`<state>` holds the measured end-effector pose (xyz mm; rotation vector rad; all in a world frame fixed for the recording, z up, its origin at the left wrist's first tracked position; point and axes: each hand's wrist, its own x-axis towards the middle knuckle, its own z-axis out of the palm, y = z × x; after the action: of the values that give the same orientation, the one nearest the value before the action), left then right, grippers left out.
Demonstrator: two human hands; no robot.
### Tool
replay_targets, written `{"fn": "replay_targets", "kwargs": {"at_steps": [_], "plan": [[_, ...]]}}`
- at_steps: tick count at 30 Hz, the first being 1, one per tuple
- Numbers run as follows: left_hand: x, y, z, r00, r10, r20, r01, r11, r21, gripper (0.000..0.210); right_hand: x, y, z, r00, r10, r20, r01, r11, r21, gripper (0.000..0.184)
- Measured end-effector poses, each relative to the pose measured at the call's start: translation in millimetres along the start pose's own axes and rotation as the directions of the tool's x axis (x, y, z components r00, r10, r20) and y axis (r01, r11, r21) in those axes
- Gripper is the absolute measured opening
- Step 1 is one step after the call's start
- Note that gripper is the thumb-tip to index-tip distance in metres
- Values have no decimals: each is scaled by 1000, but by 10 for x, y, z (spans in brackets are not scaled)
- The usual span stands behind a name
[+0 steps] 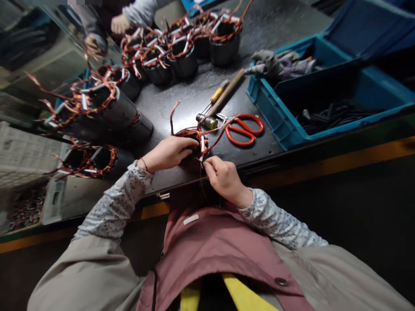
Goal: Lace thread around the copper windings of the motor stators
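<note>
A motor stator (191, 164) with copper windings and white sleeves stands at the table's front edge. My left hand (170, 152) grips its rim from the left, with the fingertips reaching into the bore. At the front right of the windings, my right hand (225, 176) pinches a thin cord (201, 175), which hangs down toward the apron. Loose copper leads (174, 116) stick up from the stator. Just to its right lie red-handled scissors (241, 131). Behind them are a hammer (223, 95) and a yellow-handled screwdriver (218, 91).
Several wound stators (181, 58) stand at the back, and others (106, 106) lie stacked at left. Blue bins (275, 112) take up the right, with gloves (285, 62) on one. A co-worker's hand (119, 24) is at the far side. A pale crate (27, 151) stands left.
</note>
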<state>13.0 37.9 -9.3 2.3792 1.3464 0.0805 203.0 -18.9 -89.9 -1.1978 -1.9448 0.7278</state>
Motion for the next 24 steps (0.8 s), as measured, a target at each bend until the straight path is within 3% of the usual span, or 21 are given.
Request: {"fn": "replay_targets", "kwargs": {"at_steps": [3, 5, 10, 14, 19, 24], "plan": [[-53, -4, 20, 1000, 18, 4, -18, 999, -32, 34, -28, -20, 54, 999, 4, -38, -8, 993, -117, 14], [-64, 3, 30, 1000, 19, 9, -19, 999, -36, 33, -9, -20, 95, 998, 17, -58, -23, 994, -105, 11], [24, -3, 41, 992, 43, 115, -40, 999, -21, 28, 79, 14, 101, 1000, -10, 19, 7, 989, 146, 12], [80, -44, 37, 994, 78, 82, -72, 995, -71, 18, 23, 60, -20, 997, -13, 81, -11, 957, 288, 5], [40, -49, 29, 999, 48, -22, -51, 986, -159, 20, -92, 122, -29, 998, -48, -32, 52, 992, 119, 6], [2, -1, 19, 999, 45, -17, -47, 988, -150, 25, -88, 119, 86, 991, -24, -135, 28, 999, 29, 13]]}}
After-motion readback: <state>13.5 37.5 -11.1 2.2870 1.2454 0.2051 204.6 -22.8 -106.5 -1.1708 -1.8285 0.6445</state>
